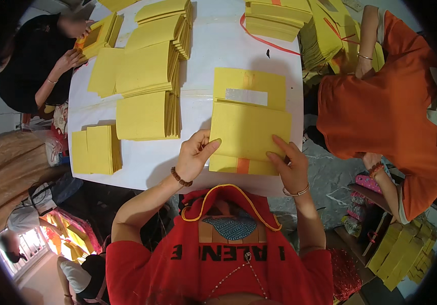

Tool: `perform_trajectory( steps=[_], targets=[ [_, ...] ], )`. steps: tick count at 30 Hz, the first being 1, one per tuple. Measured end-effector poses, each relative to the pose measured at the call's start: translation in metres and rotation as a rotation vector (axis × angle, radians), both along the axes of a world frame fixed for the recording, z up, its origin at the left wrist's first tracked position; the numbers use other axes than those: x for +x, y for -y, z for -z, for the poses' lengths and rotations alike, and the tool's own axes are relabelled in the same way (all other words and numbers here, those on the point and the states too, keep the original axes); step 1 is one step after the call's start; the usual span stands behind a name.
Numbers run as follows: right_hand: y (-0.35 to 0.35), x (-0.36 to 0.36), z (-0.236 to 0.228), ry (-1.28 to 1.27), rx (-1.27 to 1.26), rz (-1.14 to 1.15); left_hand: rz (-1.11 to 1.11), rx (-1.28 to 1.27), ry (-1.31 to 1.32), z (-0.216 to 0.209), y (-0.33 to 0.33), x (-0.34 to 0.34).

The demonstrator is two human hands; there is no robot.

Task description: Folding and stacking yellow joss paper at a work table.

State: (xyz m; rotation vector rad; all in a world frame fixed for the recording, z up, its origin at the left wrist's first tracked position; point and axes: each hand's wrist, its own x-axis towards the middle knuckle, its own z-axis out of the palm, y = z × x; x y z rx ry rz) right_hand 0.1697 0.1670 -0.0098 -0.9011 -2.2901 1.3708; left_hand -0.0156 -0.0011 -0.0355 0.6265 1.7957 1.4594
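In front of me on the white table a folded yellow paper sheet (251, 127) lies across a larger yellow paper piece (274, 84), which sticks out above and below it. The lower piece shows a pale grey rectangle near its top and an orange band at its near edge. My left hand (197, 155) grips the left edge of the folded sheet, thumb on top. On its right side rests my right hand (292, 165), with forefinger and thumb apart and lying on the paper; its other fingers are partly hidden.
Several stacks of folded yellow paper (142, 117) run along the table's left side. A smaller pile (95, 150) sits near the front left corner. More bundles (277, 20) and a red strap (264, 43) lie at the back right. Co-workers in black (30, 66) and orange (381, 112) flank the table.
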Motion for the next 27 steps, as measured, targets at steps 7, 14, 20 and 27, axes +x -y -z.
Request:
perform_trajectory(
  steps=[7, 14, 20, 27],
  targets=[
    [-0.003, -0.005, 0.003, 0.046, -0.083, 0.054, -0.047, -0.053, 0.221, -0.002, -0.011, -0.003],
    [-0.003, -0.011, 0.001, 0.078, -0.071, 0.08, -0.162, 0.025, 0.228, -0.016, -0.012, 0.006],
    [-0.002, -0.013, 0.0, 0.097, -0.055, 0.084, -0.047, 0.069, 0.017, -0.002, -0.003, 0.009],
    [-0.001, -0.014, 0.001, 0.11, -0.03, 0.104, -0.139, 0.098, 0.074, -0.001, -0.004, 0.016]
  ],
)
